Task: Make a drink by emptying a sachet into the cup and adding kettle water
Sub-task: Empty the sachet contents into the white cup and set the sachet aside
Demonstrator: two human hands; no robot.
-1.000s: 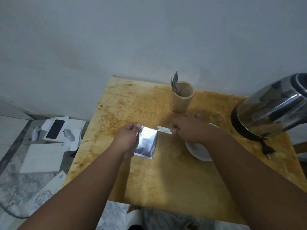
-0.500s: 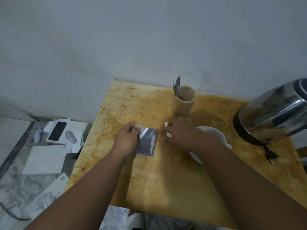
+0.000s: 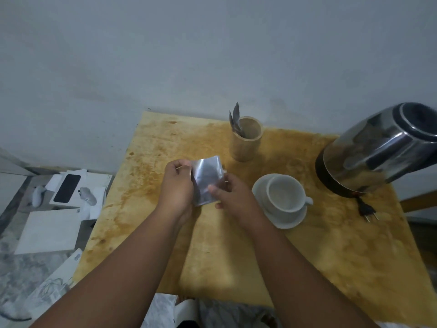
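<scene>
A silver foil sachet [image 3: 206,176] is held upright above the middle of the wooden table [image 3: 236,252]. My left hand [image 3: 176,188] pinches its left edge and my right hand [image 3: 233,198] grips its lower right corner. A white cup [image 3: 285,194] stands on a white saucer [image 3: 287,220] just right of my right hand; the cup looks empty. The steel kettle [image 3: 378,150] sits at the table's right side, and its black plug [image 3: 367,209] lies loose on the wood.
A bamboo holder [image 3: 246,139] with metal utensil handles stands behind the sachet near the wall. Left of the table, on the floor, lie white boxes [image 3: 49,229], a black phone [image 3: 67,188] and small white devices. The table's front edge is near my body.
My right hand came back from beside the cup and took hold of the sachet's lower right corner. The sachet rose and tilted upright. The cup and saucer are now uncovered.
</scene>
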